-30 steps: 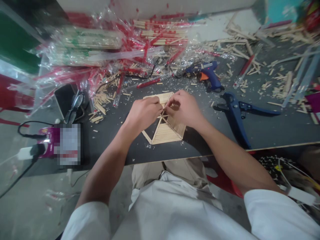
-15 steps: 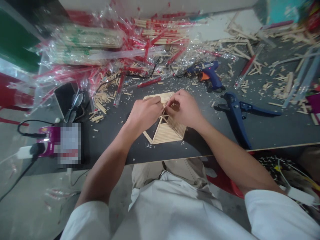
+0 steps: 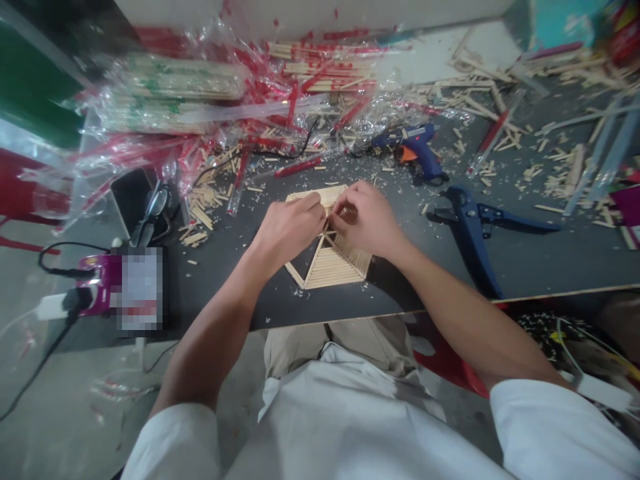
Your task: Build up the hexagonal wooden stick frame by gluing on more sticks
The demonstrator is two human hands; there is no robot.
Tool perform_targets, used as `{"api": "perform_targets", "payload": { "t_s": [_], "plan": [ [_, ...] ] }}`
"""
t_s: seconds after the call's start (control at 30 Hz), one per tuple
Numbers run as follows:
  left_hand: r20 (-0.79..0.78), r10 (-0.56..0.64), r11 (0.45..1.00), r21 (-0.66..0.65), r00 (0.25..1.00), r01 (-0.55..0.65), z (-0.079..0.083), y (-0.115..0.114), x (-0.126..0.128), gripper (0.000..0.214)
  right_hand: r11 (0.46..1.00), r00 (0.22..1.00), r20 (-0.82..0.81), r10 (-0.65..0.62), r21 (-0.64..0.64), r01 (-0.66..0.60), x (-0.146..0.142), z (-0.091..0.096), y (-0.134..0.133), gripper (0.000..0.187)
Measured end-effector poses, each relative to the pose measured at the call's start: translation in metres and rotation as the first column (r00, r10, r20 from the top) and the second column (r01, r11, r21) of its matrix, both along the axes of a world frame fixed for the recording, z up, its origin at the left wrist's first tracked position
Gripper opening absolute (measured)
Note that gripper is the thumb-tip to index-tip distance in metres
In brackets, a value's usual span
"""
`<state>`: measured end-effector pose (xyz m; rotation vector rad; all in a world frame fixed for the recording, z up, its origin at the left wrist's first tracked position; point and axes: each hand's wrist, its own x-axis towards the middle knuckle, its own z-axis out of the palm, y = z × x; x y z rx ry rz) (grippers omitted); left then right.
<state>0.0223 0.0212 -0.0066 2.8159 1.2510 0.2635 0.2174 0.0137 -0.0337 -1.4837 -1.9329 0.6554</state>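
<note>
In front of the many-sided frame of pale wooden sticks (image 3: 335,268), a narrow strip of dark grey tabletop (image 3: 320,305) leaves room for a hand. Past my right hand (image 3: 371,217), the big blue long-handled cutter (image 3: 471,230) bars the way sideways, and a blue glue gun with orange trigger (image 3: 426,153) lies farther off. Crinkled clear-and-red plastic wrapping (image 3: 145,150) blocks the far left.

your stick frame (image 3: 333,267) looks bare matt wood, ridged by the sticks, your tabletop (image 3: 555,263) smooth and matt, glue gun (image 3: 425,153) plastic, wrappers (image 3: 170,148) glossy film, your shirt (image 3: 345,420) soft matt cloth.
</note>
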Motion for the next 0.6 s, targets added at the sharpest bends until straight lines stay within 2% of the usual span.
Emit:
{"api": "perform_targets", "payload": {
  "t_s": [0.1, 0.3, 0.47, 0.6],
  "plan": [
    [0.025, 0.005, 1.000, 0.000, 1.000, -0.005, 0.000, -0.001, 0.000, 0.037, 1.000, 1.000, 0.003, 0.024, 0.006, -0.024, 0.002, 0.000, 0.001, 0.001],
    [0.051, 0.034, 0.999, 0.032, 0.998, -0.036, 0.004, -0.003, -0.001, 0.036, 0.995, 0.995, -0.015, 0.101, 0.011, -0.101, 0.004, 0.008, 0.001, 0.009],
    [0.135, 0.053, 0.995, 0.081, 0.989, -0.064, 0.008, -0.005, -0.002, 0.035, 0.993, 0.980, -0.188, 0.059, -0.085, -0.076, 0.004, 0.016, -0.003, 0.011],
    [0.141, 0.030, 0.989, 0.137, 0.990, -0.049, 0.004, -0.006, -0.001, 0.036, 0.991, 0.927, -0.375, 0.030, -0.110, -0.076, 0.003, 0.013, -0.005, 0.015]
  ]
}}
